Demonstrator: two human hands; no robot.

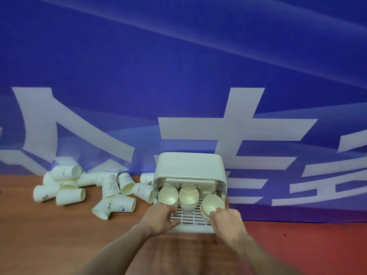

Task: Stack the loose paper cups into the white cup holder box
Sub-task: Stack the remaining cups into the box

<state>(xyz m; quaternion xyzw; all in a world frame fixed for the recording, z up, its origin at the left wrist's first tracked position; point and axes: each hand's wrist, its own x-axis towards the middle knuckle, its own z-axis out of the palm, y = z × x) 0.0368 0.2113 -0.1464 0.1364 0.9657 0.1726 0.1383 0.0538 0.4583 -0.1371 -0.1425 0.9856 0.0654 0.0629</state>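
The white cup holder box (189,165) stands on the wooden table against the blue wall, its front open over a slotted tray (190,217). Inside, stacks of paper cups lie with their mouths toward me; the left stack (168,195) and the middle stack (188,195) are plain to see. My right hand (226,221) grips a paper cup (211,205) at its rim, at the box's right side. My left hand (160,217) rests on the tray's left edge below the left stack, fingers curled loosely, holding nothing that I can see.
A pile of loose paper cups (79,187) lies tipped over on the table left of the box, reaching up to its left wall. A blue banner with large white characters (238,126) covers the wall. A red surface (307,245) adjoins the table at right.
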